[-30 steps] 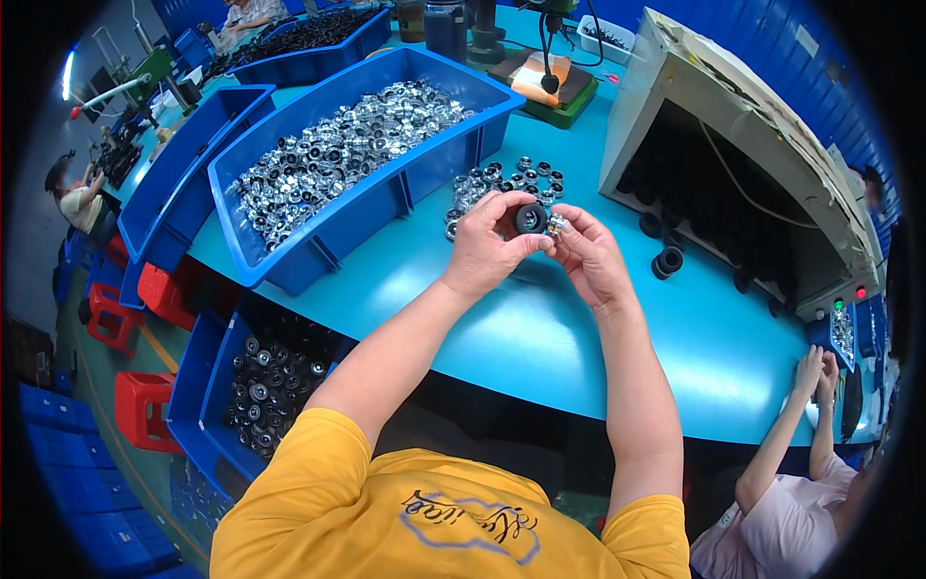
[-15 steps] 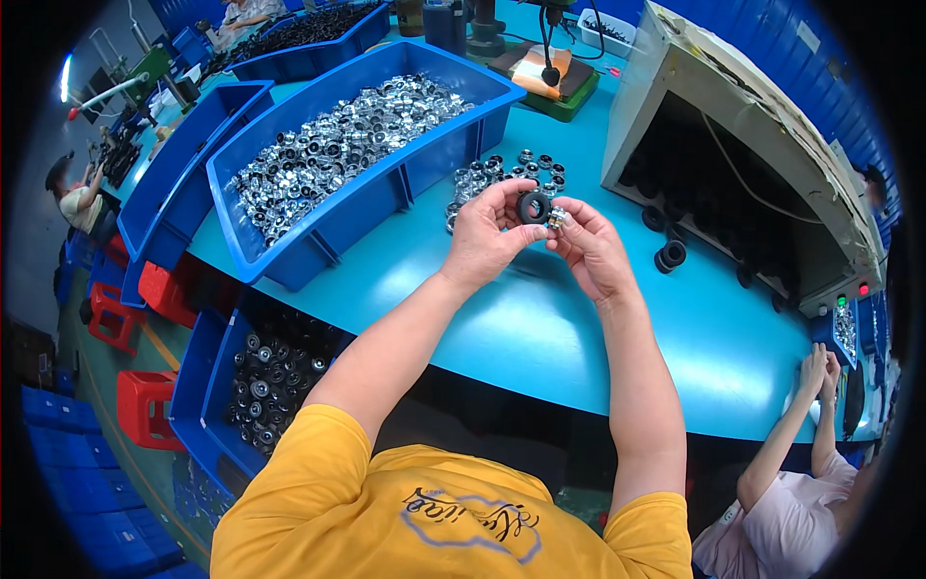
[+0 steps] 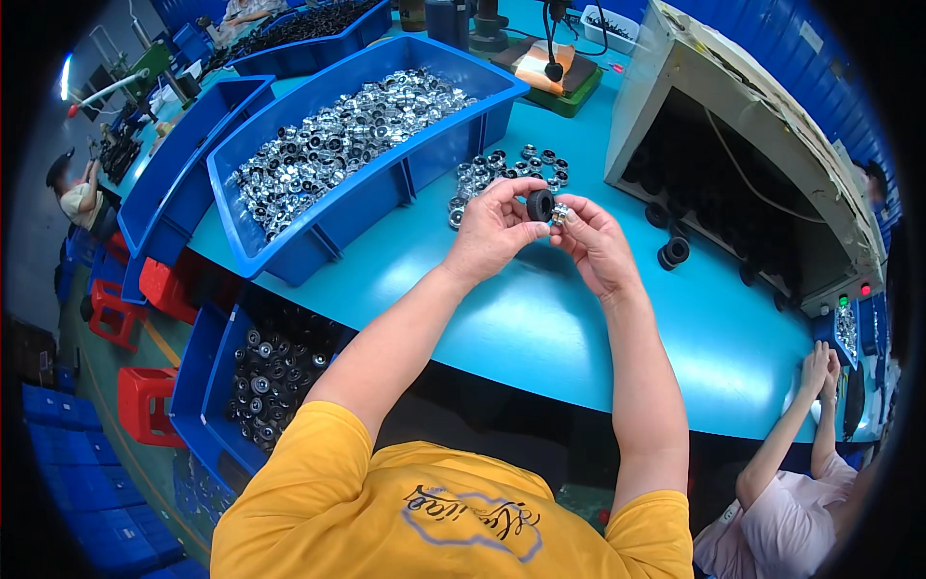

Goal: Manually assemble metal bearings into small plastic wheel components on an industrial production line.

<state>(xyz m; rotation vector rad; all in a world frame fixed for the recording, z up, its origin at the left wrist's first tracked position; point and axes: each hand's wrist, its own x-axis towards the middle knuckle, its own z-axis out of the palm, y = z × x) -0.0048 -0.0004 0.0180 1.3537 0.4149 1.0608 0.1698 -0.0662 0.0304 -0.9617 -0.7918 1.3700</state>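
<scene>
My left hand point(image 3: 492, 230) pinches a black rubber tyre point(image 3: 540, 205) between thumb and fingers, above the turquoise table. Close beside it, my right hand point(image 3: 595, 244) grips a small shiny metal wheel hub point(image 3: 560, 214) at its fingertips. The hub sits against or just beside the tyre's right side; I cannot tell whether they touch. Just beyond my left hand lies a loose group of metal hubs point(image 3: 473, 179) with dark centres. More black tyres point(image 3: 673, 253) lie to the right of my right hand, by the opening of a box-shaped machine.
A big blue bin point(image 3: 323, 227) full of metal hubs stands at the left. The pale box-shaped machine point(image 3: 632, 135) rises at the right. Below the table edge, another blue bin point(image 3: 220, 386) holds finished-looking wheels. A co-worker's hands point(image 3: 820, 372) are at the far right. Red stools point(image 3: 147, 405) stand left.
The tyre in my left hand has turned, showing more of its tread. Both hands have shifted very slightly right, still holding the same parts.
</scene>
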